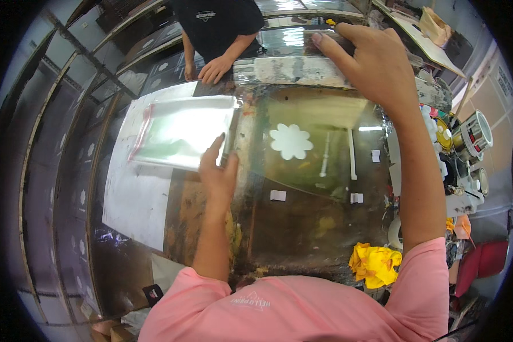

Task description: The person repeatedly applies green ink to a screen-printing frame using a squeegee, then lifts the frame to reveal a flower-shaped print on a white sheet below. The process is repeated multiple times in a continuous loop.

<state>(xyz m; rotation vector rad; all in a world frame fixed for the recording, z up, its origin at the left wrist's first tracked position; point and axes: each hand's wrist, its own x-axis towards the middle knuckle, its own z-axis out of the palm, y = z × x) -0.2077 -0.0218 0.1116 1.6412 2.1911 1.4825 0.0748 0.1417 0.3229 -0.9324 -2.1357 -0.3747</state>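
Note:
My left hand (pixel 218 176) reaches forward with its index finger stretched out and thumb apart. Its fingertips rest at the right edge of a shiny stack of clear plastic sheets (pixel 182 128). My right hand (pixel 376 68) is high at the far right, its thumb and fingers curled around something dark that I cannot make out. Below it, a greenish see-through panel (pixel 330 119) covers part of the dark work surface (pixel 302 233). A white flower shape (pixel 291 141) with rounded petals shows in that panel. Small white paper pieces (pixel 277 195) lie around it.
Across the table, a person in a black shirt (pixel 219 28) rests a hand (pixel 215 69) by the plastic. White paper (pixel 134 199) lies underneath. A crumpled yellow cloth (pixel 375 265) sits near my right side. Cans and bottles (pixel 472 137) crowd the right; racks (pixel 57 171) stand left.

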